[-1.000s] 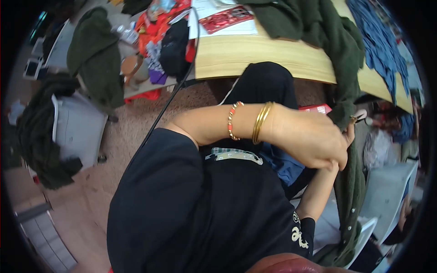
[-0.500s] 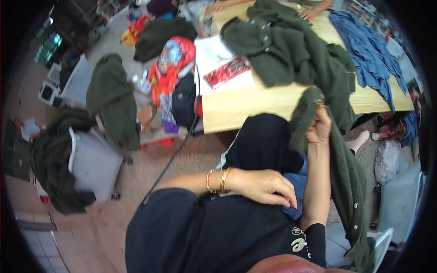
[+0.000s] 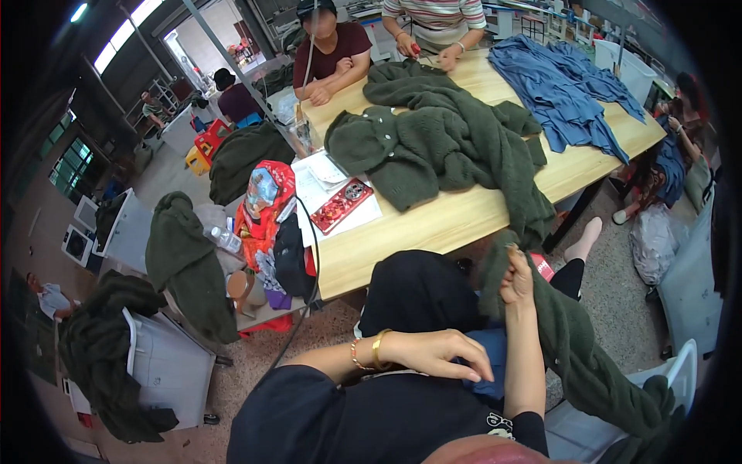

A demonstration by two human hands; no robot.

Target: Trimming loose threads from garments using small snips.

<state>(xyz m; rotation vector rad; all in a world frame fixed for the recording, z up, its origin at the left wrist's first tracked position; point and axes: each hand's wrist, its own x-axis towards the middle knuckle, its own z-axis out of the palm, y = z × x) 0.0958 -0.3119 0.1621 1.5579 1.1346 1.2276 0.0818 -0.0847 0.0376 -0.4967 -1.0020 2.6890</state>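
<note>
Nearest the camera, the left hand (image 3: pixel 440 354) lies across the lap, fingers loosely spread and clamped on nothing, resting on the black top just beside a patch of blue cloth (image 3: pixel 485 370). The right hand (image 3: pixel 516 280) is raised above it, fingers pinched together on the upper edge of a dark green knitted cardigan (image 3: pixel 587 363). The cardigan hangs from that grip, and its long axis runs down and to the person's right, toward a white chair (image 3: pixel 680 371). So the right hand has the garment; the left is close but apart from it, lower and to its left. Beyond the knees stands the wooden worktop (image 3: pixel 456 220), carrying a heap of green cardigans (image 3: pixel 440 139) and, farther right, blue garments (image 3: pixel 556 85).
</note>
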